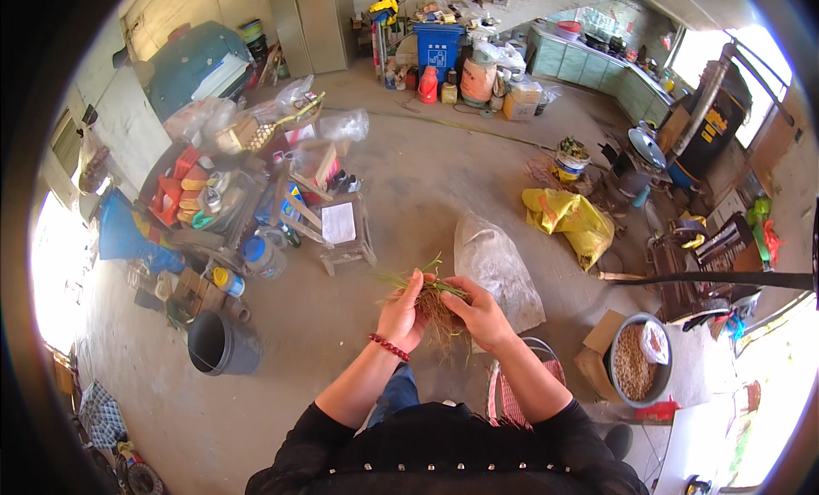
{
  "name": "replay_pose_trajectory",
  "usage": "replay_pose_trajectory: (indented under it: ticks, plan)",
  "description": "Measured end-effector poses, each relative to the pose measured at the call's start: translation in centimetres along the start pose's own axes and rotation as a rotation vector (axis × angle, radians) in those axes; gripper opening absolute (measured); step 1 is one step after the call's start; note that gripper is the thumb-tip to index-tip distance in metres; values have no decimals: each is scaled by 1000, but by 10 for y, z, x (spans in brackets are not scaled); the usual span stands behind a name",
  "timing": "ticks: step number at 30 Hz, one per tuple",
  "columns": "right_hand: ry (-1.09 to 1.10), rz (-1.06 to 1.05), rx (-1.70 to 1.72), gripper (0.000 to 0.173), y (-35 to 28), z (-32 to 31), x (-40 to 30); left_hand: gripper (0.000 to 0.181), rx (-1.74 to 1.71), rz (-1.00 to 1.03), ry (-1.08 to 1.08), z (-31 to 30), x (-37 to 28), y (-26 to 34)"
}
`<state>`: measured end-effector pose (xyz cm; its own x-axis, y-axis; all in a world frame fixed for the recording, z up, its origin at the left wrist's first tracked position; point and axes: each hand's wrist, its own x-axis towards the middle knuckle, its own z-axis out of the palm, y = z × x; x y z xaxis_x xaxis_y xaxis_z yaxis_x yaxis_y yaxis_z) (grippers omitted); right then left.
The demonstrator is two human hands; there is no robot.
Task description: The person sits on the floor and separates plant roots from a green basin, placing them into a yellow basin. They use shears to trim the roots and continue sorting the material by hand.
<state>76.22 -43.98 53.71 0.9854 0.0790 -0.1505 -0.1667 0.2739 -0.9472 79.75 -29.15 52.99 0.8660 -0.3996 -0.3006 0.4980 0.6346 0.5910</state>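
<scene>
Between my two hands is a small bunch of green plants with brown, stringy roots (440, 306). My left hand (404, 312), with a red bead bracelet at the wrist, grips the bunch from the left, thumb pointing up. From the right, my right hand (480, 312) closes on the same bunch, thumb across its front. Green blades stick out at the upper left and the roots hang down between the palms. Just beyond my right hand a whitish woven sack (496, 264) lies on the floor. A red and white woven bag (508, 399) is partly hidden under my right forearm.
A dark grey bucket (246, 351) stands at the left, near a wooden stool (349, 239) with paper on it. To the right are a yellow sack (569, 220) and a round tub (668, 367) of small brown pieces. A blue bin (438, 47) stands farther back.
</scene>
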Motion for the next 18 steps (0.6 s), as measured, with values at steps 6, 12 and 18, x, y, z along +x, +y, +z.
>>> replay_pose_trajectory:
  ticks: [6, 12, 18]
  plan:
    - [41, 10, -138, 33, -30, -24, 100, 25, -57, -27, -72, -3, 103, 40]
    - [54, -22, -68, 32, -54, -10, 224, 26, 18, -38, -95, -9, 201, 126]
    - [183, -42, -118, 26, -74, 0, 333, 28, 62, -26, -141, -15, 295, 196]
